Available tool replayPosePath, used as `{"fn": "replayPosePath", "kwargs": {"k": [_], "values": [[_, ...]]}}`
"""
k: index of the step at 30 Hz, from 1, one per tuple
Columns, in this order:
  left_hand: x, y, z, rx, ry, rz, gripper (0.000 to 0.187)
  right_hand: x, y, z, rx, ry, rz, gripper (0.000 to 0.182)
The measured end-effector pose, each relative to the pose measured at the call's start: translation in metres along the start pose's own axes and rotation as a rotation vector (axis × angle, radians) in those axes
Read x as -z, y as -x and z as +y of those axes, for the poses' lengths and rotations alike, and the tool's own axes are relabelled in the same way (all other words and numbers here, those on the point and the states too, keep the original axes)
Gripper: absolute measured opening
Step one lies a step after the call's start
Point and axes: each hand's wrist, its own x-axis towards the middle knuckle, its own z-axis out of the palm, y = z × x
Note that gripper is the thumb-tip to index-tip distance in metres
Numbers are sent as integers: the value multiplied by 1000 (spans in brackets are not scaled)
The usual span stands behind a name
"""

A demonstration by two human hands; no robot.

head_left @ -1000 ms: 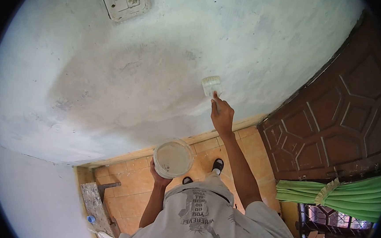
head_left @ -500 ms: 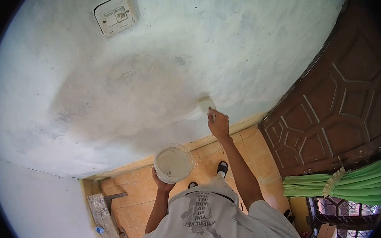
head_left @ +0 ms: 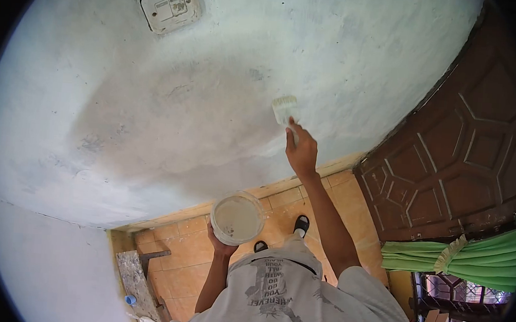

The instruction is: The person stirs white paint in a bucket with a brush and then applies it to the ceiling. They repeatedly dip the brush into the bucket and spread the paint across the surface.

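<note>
My right hand (head_left: 302,150) is closed around the handle of a wide paintbrush (head_left: 284,110), whose bristles point up along the wall (head_left: 360,66). The bristles lie at or very near the wall, by the right border of a darker, damp-looking patch (head_left: 183,120); actual contact is hard to make out. Lower down, my left hand (head_left: 221,242) grips a clear round tub (head_left: 237,218) from its left side and below. Inside the tub is a greyish liquid, with its surface visible from above.
A switch plate (head_left: 171,5) is set in the wall at upper left. At right stand a brown panelled door (head_left: 450,156) and a green curtain (head_left: 478,257). A stained board (head_left: 136,278) and a blue cup (head_left: 130,300) are at lower left, above orange floor tiles (head_left: 187,270).
My right hand and the brush have moved up the wall, and the bristles now point more straight up. The tub stays in my left hand; the view has shifted slightly.
</note>
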Motion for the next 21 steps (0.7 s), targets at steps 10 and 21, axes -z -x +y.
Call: {"fn": "replayPosePath", "kwargs": {"k": [10, 21], "values": [[-2, 0, -2, -3, -61, 5, 70, -2, 45, 37, -281, 42, -373, 34], [-12, -8, -2, -23, -93, -24, 70, 0, -8, -2, -214, -106, -139, 36]]}}
